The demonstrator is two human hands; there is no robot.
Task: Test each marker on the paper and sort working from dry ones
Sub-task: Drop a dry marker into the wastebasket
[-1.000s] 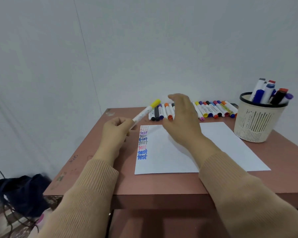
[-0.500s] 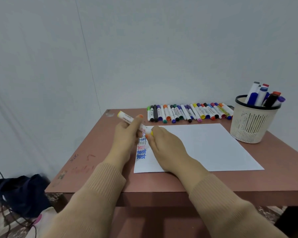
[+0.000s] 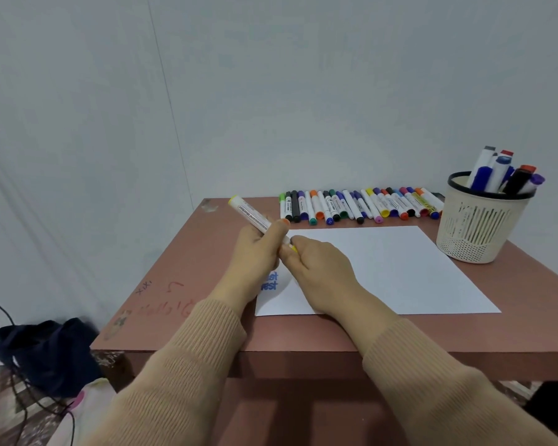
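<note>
1 reddish-brown counter stands against a pale grey wall, with a dark bag on the floor to its left. White paper lies on it, a row of markers along the far edge and a basket far right. Over the paper's left side, the left hand grips the yellow marker, which tilts far-left; the right hand pinches its near yellow end.

Probably a home room: scribbled desk, dark bag beside it.

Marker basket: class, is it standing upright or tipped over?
Upright: the marker basket stands on its base on the table, black rim uppermost, markers sticking out above.
</note>
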